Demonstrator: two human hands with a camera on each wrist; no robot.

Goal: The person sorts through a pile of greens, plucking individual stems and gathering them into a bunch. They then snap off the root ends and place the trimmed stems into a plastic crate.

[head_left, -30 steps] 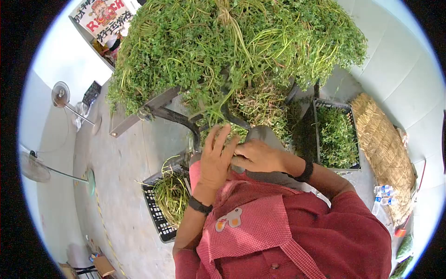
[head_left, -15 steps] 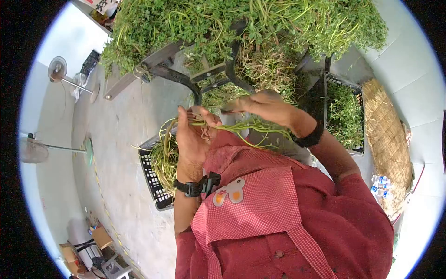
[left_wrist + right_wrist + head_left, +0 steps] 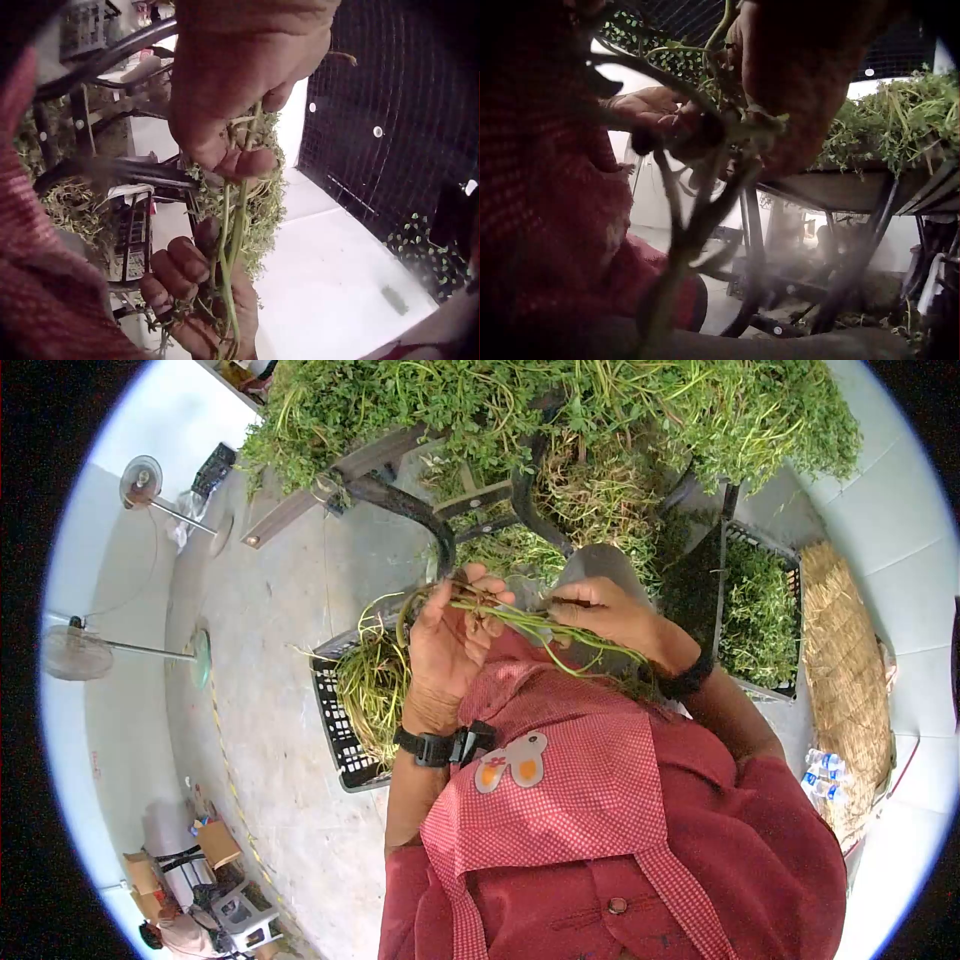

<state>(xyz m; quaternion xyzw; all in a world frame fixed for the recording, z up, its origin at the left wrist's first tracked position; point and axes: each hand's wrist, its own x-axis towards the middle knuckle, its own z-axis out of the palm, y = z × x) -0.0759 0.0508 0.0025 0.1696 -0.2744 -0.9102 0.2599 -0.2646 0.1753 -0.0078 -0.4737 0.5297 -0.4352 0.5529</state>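
The person's left hand (image 3: 447, 645) was curled round a small bundle of green stems (image 3: 520, 625), pinching one end between thumb and fingers, while the right hand (image 3: 600, 612) gripped the same stems a little further along, so the bundle ran across between the two hands just above the red checked apron (image 3: 570, 790). In the left wrist view the stems (image 3: 234, 225) passed straight from one hand's pinch to the other's curled fingers. Below the left hand, on the concrete floor (image 3: 270, 660), sat a black plastic crate (image 3: 335, 735) holding a loose tangle of pale green stalks (image 3: 372, 690), some arching over its rim. To the person's right stood a second black crate (image 3: 765, 615), filled with leafy green herbs (image 3: 755, 610) nearly to the top. Beside that crate lay a straw mat (image 3: 845, 670), and near its lower end a few plastic water bottles (image 3: 825, 772). Ahead of the hands, a table on dark metal legs (image 3: 400, 500) carried a great heap of the same leafy greens (image 3: 560, 405), spilling over its edge. Two standing fans (image 3: 80, 653) stood well apart on the floor to the left.
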